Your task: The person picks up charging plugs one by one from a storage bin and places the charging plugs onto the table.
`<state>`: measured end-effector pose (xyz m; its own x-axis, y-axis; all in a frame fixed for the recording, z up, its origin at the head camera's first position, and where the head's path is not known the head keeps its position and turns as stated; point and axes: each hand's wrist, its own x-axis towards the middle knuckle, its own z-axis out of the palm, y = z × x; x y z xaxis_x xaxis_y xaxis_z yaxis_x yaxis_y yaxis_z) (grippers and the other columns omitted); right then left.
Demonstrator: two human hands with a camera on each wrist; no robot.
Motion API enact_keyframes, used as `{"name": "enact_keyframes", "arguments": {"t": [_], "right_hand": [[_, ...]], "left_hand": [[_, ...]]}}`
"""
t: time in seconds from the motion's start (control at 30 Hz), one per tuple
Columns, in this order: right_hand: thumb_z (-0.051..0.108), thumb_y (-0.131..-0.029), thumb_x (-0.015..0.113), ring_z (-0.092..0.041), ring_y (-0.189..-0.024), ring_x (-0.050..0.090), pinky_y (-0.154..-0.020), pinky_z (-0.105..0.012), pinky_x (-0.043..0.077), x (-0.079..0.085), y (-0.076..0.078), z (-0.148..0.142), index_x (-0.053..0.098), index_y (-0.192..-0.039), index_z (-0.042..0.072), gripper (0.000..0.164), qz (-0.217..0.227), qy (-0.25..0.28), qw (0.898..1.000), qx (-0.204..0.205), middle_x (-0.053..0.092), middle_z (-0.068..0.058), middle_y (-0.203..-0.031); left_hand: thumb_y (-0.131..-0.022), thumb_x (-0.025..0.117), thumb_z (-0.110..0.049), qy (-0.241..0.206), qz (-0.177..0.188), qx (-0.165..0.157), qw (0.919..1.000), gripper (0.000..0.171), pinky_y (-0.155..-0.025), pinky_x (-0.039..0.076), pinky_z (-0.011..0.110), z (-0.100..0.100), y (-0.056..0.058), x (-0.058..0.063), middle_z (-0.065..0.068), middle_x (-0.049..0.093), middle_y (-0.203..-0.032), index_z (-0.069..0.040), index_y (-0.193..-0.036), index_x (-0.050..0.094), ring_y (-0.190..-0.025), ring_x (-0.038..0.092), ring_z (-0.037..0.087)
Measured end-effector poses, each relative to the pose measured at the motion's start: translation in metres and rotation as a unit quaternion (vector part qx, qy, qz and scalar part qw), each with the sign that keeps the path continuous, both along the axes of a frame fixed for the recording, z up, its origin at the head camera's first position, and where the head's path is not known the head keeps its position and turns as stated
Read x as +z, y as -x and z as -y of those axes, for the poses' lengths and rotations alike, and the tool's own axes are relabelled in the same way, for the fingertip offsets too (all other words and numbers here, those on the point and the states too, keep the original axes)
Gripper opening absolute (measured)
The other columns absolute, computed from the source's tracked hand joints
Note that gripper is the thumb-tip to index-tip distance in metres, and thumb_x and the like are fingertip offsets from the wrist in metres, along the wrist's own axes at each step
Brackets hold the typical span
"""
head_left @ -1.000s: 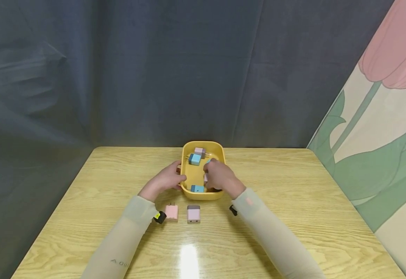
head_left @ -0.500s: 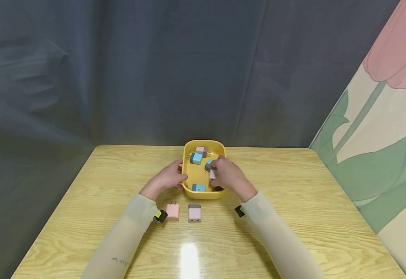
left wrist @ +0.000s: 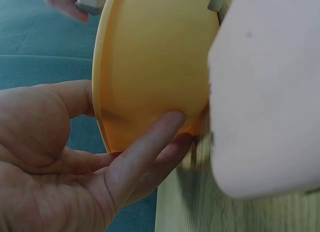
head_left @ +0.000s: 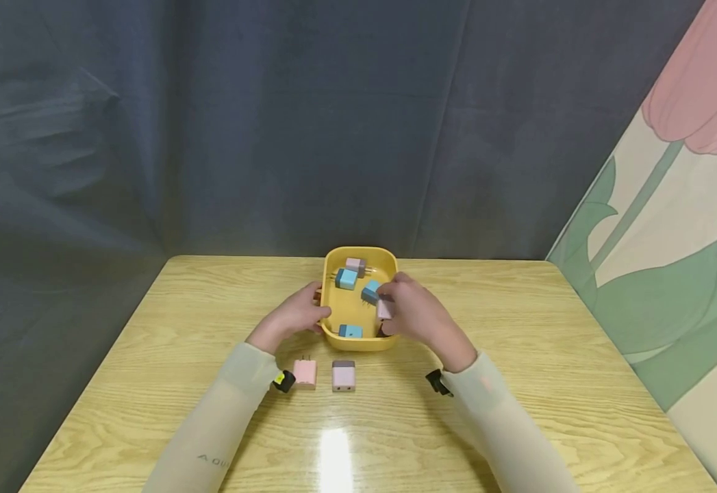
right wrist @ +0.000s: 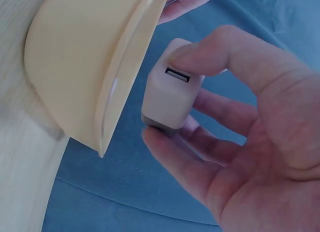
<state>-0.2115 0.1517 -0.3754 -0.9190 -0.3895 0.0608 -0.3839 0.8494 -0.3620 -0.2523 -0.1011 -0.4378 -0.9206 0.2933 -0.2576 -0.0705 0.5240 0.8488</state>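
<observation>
A yellow plastic bin (head_left: 361, 346) stands on the table, holding several USB charger plugs. My left hand (head_left: 296, 311) grips its left side, thumb at the rim and fingers against the outer wall (left wrist: 155, 57). Over the bin's right rim, my right hand (head_left: 416, 311) pinches a lilac and grey charger (head_left: 385, 308); the right wrist view shows the USB port on this charger (right wrist: 167, 94), between thumb and fingers. Inside lie a blue charger (head_left: 370, 292), another blue charger (head_left: 347, 279), a third blue charger (head_left: 350, 331) and a pink and grey charger (head_left: 355, 264).
In front of the bin, a pink charger (head_left: 305, 375) and a lilac and grey charger (head_left: 344, 376) lie side by side on the wooden table (head_left: 241, 438). A dark cloth (head_left: 309, 137) hangs behind the table. At right is a wall with a tulip picture (head_left: 672, 226).
My right hand has drawn back to the right and up from inside the bin, bringing the lilac and grey charger to the rim. The left hand stays on the bin.
</observation>
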Motion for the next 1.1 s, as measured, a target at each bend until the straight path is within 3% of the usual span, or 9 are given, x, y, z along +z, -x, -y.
{"name": "enact_keyframes", "arguments": {"t": [0.6, 0.9, 1.1], "right_hand": [[0.002, -0.079, 0.091, -0.014, -0.087, 0.062, -0.079, -0.03, 0.059, 0.008, -0.05, -0.004, 0.078, -0.116, 0.003, 0.04, 0.017, -0.003, 0.998, 0.059, 0.071, -0.006, -0.11], [0.002, -0.076, 0.092, -0.014, -0.082, 0.061, -0.075, -0.03, 0.057, 0.005, -0.066, 0.001, 0.077, -0.1, 0.007, 0.028, 0.018, -0.062, 0.992, 0.113, 0.069, -0.004, -0.101], [-0.002, -0.078, 0.089, -0.013, -0.077, 0.059, -0.072, -0.029, 0.057, -0.01, -0.073, 0.015, 0.076, -0.097, 0.008, 0.025, 0.031, -0.091, 0.991, 0.094, 0.067, -0.003, -0.099]], "left_hand": [[-0.103, 0.059, -0.012, -0.002, 0.007, 0.004, 1.0, 0.07, -0.085, 0.067, 0.038, 0.0, 0.0, 0.001, 0.026, 0.048, -0.162, -0.001, -0.167, 0.032, -0.118, 0.069, 0.031], [-0.105, 0.059, -0.014, 0.006, 0.007, 0.004, 0.9999, 0.067, -0.09, 0.067, 0.04, 0.0, 0.0, 0.003, 0.025, 0.05, -0.159, -0.002, -0.166, 0.033, -0.121, 0.068, 0.032], [-0.106, 0.059, -0.015, 0.02, 0.007, 0.004, 0.9998, 0.067, -0.088, 0.067, 0.037, -0.002, -0.002, 0.004, 0.025, 0.051, -0.159, -0.003, -0.167, 0.033, -0.12, 0.067, 0.031]]}}
